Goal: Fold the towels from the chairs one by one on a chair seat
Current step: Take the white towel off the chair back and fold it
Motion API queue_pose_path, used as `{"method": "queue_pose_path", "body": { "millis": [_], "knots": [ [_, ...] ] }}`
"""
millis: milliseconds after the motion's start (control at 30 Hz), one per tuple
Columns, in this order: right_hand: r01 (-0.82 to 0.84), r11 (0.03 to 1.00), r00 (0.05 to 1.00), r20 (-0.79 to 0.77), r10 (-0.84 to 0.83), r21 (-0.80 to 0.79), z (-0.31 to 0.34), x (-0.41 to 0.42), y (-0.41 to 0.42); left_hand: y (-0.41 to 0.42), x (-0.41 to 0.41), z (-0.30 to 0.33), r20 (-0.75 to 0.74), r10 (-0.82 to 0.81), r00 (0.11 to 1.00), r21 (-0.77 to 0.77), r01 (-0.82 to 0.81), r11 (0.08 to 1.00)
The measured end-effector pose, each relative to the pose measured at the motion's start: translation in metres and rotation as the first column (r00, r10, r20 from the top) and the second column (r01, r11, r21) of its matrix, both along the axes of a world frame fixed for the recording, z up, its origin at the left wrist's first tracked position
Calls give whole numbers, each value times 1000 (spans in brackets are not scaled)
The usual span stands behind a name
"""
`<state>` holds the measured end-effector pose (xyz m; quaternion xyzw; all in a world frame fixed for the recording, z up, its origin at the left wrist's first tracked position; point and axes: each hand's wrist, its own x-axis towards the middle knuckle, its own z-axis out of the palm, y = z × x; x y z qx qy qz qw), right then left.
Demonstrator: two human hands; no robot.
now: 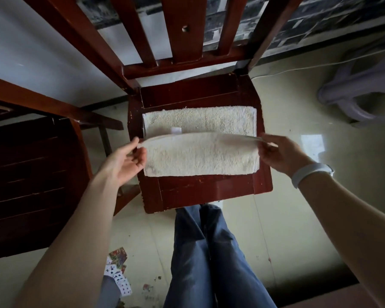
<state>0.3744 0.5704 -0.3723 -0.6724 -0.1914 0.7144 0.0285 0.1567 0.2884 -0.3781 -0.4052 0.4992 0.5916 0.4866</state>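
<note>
towel lies across the chair seat; your left hand and right hand pinch its near edge's corners, keeping the fold square.

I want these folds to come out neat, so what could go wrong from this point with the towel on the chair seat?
1. The left hand and right hand pinch only the corners of the towel, so its lifted edge sags in the middle; it may land crooked or bunched.
2. The towel's ends reach nearly to the sides of the chair seat, so a skewed fold could hang over the edge.
3. The label may end up showing.
</note>
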Motion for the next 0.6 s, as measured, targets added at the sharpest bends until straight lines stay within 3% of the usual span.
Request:
{"method": "queue_pose_path", "body": {
  "millis": [100,233,367,433,600],
  "knots": [
    [-40,999,999,-27,40,-3,-5,-25,18,15,-23,-6,-49,-104,993,45,107,993],
    [-47,998,999,-17,48,45,-16,-50,33,28,-36,-22,-259,-411,874,-160,381,911],
    [-303,925,951,137,278,228,-32,-62,38,37,-44,-42,-375,-542,752,-406,392,825],
    [-438,850,895,230,382,294,-40,-64,39,39,-45,-50,-419,-552,721,-444,368,817],
    [-582,745,796,415,439,327,-59,-62,42,46,-41,-62,-520,-587,620,-485,352,801]
  ]
}}
